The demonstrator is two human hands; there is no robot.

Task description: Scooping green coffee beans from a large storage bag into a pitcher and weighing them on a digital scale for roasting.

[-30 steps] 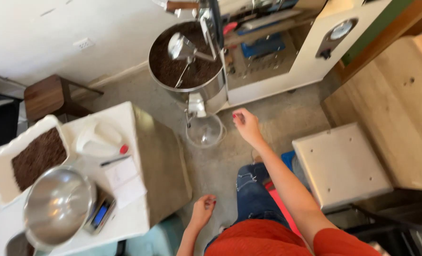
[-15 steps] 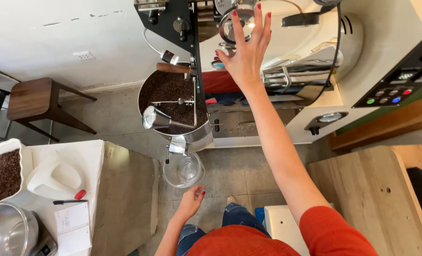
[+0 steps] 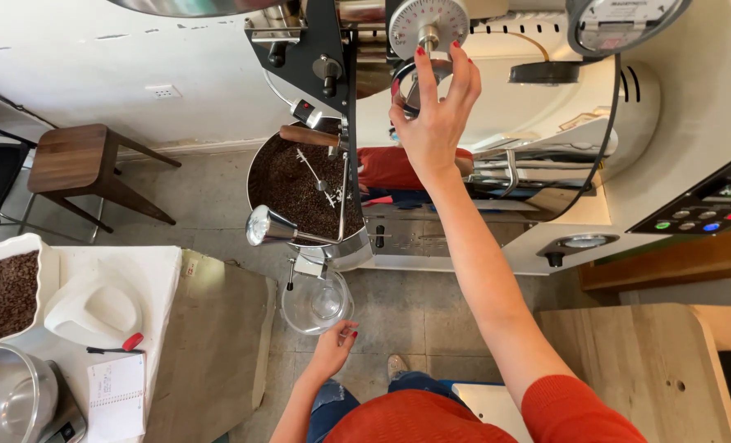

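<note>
My right hand (image 3: 435,115) is raised to the top of a coffee roasting machine (image 3: 546,139). Its fingers are spread, with thumb and forefinger against a small round glass port (image 3: 405,86) just under a white dial (image 3: 428,25). My left hand (image 3: 332,349) hangs low with loosely curled fingers, holding nothing. Its fingertips are at the near rim of a clear glass bowl (image 3: 316,302). The bowl stands on the floor under the round cooling tray (image 3: 300,184), which is full of dark roasted beans.
A white table (image 3: 160,271) at left carries a bin of beans (image 3: 4,295), a white scoop (image 3: 94,308), a notepad (image 3: 117,394), a red-capped pen and a steel bowl (image 3: 8,402) on a scale. A wooden stool (image 3: 78,160) stands by the wall. A wooden counter (image 3: 636,369) is at right.
My right hand has gone up from near the floor to the round port under the dial. The view has tilted up toward the machine. My left hand has stayed low by the glass bowl.
</note>
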